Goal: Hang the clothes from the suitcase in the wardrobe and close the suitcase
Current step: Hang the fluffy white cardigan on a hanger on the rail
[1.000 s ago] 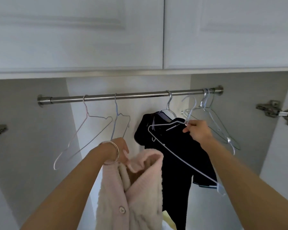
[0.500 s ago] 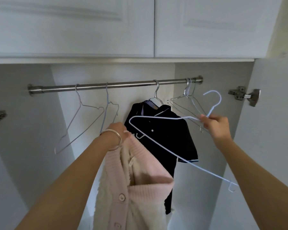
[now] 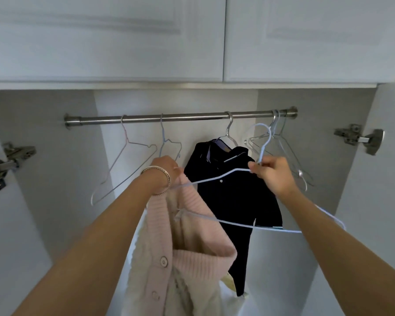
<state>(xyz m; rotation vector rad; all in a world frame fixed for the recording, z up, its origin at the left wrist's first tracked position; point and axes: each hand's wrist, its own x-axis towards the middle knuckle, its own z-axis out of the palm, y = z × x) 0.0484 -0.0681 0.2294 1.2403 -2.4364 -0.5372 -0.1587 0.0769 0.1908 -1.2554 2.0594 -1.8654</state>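
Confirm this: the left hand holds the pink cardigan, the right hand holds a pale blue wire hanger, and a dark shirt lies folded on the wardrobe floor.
One part is wrong. The head view shows the dark shirt hanging from the rail on a hanger, not folded on the floor. The left hand does hold the pink cardigan, and the right hand the pale blue wire hanger.

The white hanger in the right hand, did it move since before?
Yes. The white hanger has come off the rail and swung left, its arm now reaching the pink cardigan by the left hand.
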